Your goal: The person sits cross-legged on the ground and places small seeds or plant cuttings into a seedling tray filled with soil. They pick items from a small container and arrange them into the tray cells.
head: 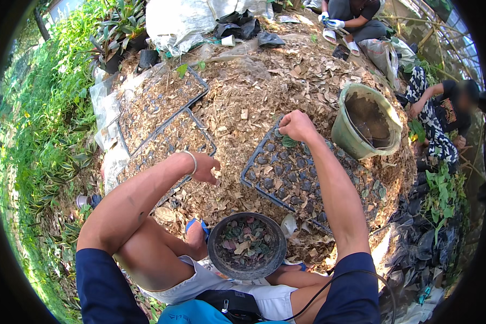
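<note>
My right hand is bent down at the upper corner of a black plastic seedling tray, its fingers drawn together beside a small dark green leaf; whether they pinch anything is hidden. Dark soil plugs and dry leaf bits fill the tray. My left hand, a pale bracelet at its wrist, hovers over the leaf litter between the trays, fingers apart and seemingly empty. Between my legs stands a round black plastic tub holding small green and reddish leaf cuttings.
More black seedling trays lie at the left under dry leaves. A green plastic bucket with dark contents stands at the right. One person sits beyond it; another, in gloves, crouches at the top. Black plastic bags line the lower right.
</note>
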`<state>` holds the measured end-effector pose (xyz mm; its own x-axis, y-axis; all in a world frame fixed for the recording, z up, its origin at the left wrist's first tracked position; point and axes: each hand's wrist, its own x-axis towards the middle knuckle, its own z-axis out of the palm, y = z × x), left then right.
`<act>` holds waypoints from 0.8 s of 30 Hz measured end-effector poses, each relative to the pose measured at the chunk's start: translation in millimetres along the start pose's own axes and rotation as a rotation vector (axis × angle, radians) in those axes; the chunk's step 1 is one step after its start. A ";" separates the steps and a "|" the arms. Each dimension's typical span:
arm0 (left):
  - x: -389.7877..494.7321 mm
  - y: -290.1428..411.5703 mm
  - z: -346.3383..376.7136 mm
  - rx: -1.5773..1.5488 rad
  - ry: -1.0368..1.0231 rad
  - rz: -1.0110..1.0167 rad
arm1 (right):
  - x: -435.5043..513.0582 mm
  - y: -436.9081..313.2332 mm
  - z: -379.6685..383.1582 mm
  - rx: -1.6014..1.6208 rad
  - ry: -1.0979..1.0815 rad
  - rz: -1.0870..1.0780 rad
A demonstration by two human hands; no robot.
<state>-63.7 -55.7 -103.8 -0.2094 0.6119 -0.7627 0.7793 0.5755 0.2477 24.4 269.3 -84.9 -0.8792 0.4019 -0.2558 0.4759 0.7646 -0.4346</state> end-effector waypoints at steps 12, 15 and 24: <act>-3.6 2.6 -1.9 -0.019 -0.003 -0.001 | -0.7 2.5 -3.1 -0.001 0.022 -0.049; -3.2 2.6 -1.7 -0.015 -0.002 -0.003 | -0.7 2.6 -2.9 -0.010 0.030 -0.063; -2.6 2.7 -1.6 -0.007 0.000 0.002 | -0.9 0.7 5.1 0.058 0.077 -0.105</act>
<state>-62.0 -54.8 -100.2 -0.2078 0.6127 -0.7625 0.7756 0.5782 0.2532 25.6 266.9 -89.4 -0.9223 0.3602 -0.1399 0.3794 0.7751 -0.5052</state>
